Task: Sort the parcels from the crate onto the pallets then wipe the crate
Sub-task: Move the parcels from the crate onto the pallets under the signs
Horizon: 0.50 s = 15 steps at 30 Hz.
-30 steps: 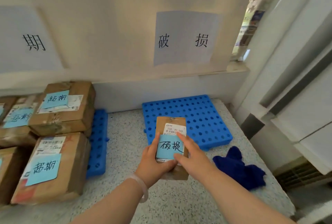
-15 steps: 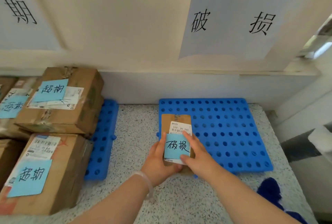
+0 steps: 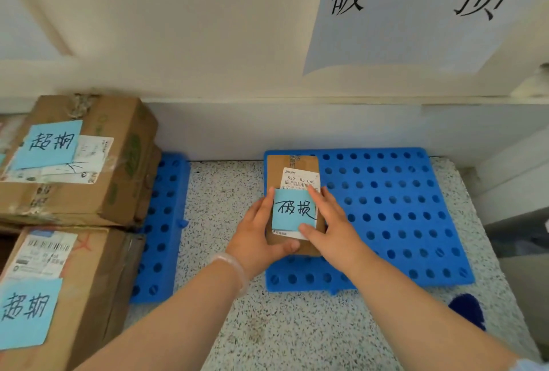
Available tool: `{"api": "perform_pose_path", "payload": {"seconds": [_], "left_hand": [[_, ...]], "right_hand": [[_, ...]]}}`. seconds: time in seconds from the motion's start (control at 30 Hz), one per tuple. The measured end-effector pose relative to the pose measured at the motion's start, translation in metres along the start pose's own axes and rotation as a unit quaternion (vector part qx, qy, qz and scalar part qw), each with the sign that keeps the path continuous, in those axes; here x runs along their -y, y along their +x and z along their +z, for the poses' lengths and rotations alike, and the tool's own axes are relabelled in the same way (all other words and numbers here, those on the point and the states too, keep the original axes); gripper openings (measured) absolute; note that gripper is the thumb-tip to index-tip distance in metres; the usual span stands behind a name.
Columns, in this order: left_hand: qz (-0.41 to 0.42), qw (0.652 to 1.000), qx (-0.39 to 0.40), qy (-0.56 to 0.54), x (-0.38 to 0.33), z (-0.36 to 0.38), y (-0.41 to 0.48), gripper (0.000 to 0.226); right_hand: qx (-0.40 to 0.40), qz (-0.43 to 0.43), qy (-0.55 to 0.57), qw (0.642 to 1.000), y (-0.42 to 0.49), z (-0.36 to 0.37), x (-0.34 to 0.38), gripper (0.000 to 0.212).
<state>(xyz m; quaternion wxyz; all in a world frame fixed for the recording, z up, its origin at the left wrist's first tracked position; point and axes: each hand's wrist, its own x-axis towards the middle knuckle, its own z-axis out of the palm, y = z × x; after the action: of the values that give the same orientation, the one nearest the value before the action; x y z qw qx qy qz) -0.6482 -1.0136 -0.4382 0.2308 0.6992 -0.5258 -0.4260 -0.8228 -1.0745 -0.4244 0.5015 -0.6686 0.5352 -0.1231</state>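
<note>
Both hands clamped on the small parcel (image 3: 279,168): left hand (image 3: 255,237) wraps its left edge and near end, right hand (image 3: 332,228) lies along its right edge, thumb pressed on top by the blue note (image 3: 294,210) reading 破损. Change over the last second: the parcel was held above the bare bench (image 3: 297,326), short of the pallet; it now sits over the left part of the right pallet (image 3: 401,207), directly beneath both hands, with open pallet stretching away to the right of the right hand. Cannot tell whether its underside touches the pallet yet. The wall sign (image 3: 416,14) up beyond the hands carries the same two characters as the note, so the destination looks right. Judgement: placement nearly done; release remains. Well left of the left hand, stacked parcels (image 3: 89,162) marked 超期 fill the left pallet (image 3: 166,222). Dark blue cloth (image 3: 468,308) lies near the right forearm, likely for the wipe. Crate not in view.
</note>
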Motion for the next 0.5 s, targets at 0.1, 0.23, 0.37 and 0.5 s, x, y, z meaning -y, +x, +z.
{"api": "perform_pose_path", "payload": {"seconds": [0.1,0.23,0.37,0.5], "left_hand": [[0.018,0.998,-0.004,0.052,0.003,0.003,-0.015,0.1],[0.104,0.979,-0.024,0.172,0.015,0.017,-0.047,0.083],[0.092,0.964,0.003,0.249,0.021,0.024,-0.066,0.084],[0.079,0.956,0.016,0.282,0.014,0.018,-0.057,0.087]], "right_hand": [[-0.049,-0.021,-0.022,0.998,-0.019,0.008,-0.005,0.078],[-0.052,-0.074,-0.15,0.985,-0.054,0.023,-0.012,0.081],[-0.036,-0.103,-0.274,0.955,-0.069,0.035,-0.02,0.086],[-0.028,-0.093,-0.321,0.942,-0.063,0.033,-0.021,0.094]]}}
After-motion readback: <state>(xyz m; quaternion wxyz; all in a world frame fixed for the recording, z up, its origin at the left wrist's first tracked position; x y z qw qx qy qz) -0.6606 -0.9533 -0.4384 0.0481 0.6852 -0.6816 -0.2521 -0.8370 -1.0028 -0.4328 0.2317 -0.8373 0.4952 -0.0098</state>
